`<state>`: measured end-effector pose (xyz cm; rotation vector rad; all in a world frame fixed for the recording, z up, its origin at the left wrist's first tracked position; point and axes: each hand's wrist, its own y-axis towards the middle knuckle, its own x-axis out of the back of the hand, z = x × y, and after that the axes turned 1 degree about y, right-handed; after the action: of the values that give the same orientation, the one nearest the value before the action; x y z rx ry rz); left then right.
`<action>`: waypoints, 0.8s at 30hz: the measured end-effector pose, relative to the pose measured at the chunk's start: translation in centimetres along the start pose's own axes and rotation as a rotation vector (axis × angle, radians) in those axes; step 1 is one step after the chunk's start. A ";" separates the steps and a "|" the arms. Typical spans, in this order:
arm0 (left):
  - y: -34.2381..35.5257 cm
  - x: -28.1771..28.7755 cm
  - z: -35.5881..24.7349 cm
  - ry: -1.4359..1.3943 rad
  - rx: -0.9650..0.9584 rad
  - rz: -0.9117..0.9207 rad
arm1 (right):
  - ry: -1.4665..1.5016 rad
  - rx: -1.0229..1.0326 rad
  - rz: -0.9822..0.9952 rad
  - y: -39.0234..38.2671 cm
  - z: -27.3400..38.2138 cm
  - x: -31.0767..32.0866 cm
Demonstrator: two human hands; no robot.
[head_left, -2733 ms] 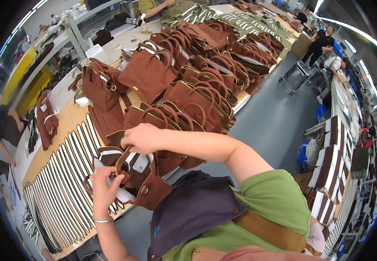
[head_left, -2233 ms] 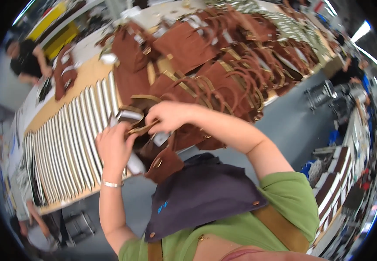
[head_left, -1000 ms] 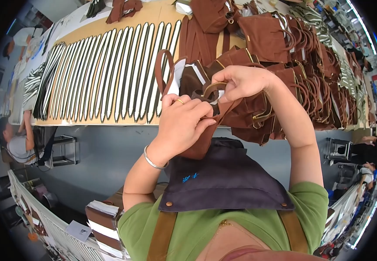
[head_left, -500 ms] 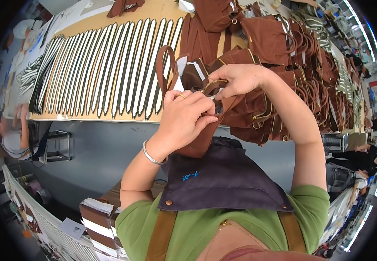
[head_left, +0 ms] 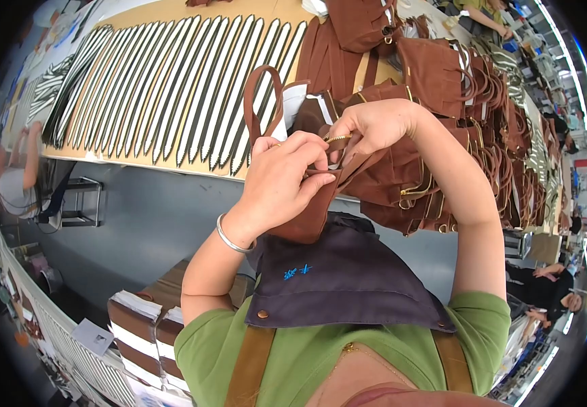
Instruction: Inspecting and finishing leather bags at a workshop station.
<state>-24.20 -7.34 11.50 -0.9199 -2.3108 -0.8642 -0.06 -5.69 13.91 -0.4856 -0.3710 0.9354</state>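
A brown bag (head_left: pixel 310 220) with a looped handle (head_left: pixel 249 98) hangs in front of my apron, its mouth between my two hands. My left hand (head_left: pixel 283 180), with a bracelet on the wrist, is closed on the bag's top edge, thumb outside and fingers curled over. On the far side, my right hand (head_left: pixel 378 129) pinches the bag's edge beside a curved brass-toothed zipper (head_left: pixel 337 138). The left fingertips are close to that zipper; whether they grip it is hidden. White lining shows inside the opening.
Black-and-white zipper strips (head_left: pixel 192 88) lie in a row on the table (head_left: pixel 165 165). Several brown bags (head_left: pixel 436 74) are piled at the right. Striped stacks (head_left: pixel 137 332) stand at the lower left. Other people (head_left: pixel 12 180) work at the left, right and far right.
The view has turned slightly, so the table and strips sit higher. My left fingers have shifted toward the zipper and straightened a little. Both hands keep hold of the bag.
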 end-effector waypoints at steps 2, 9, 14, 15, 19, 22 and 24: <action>-0.2 0.1 0.2 -0.004 0.011 -0.019 | 0.005 -0.019 -0.011 0.0 0.6 -0.3; -0.6 0.8 0.4 0.008 0.088 0.043 | 0.031 -0.038 -0.102 -0.2 2.0 -0.7; -0.6 0.6 0.2 -0.006 0.100 0.027 | 0.088 -0.006 -0.144 -0.2 1.2 -1.0; -0.6 0.6 0.3 0.012 0.091 0.039 | 0.082 -0.008 -0.152 -0.3 1.3 -1.1; -0.3 0.4 0.0 0.034 0.106 0.048 | -0.026 -0.015 -0.119 -0.7 1.6 -1.0; -0.1 0.3 -0.2 0.019 0.106 0.065 | 0.019 0.020 -0.105 -0.8 1.0 -1.1; 0.0 0.3 -0.1 0.013 0.098 0.072 | 0.039 0.061 -0.093 -0.9 1.1 -1.1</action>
<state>-24.40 -7.31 11.72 -0.9463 -2.2721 -0.7186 -0.64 -6.83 15.25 -0.4270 -0.3267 0.8437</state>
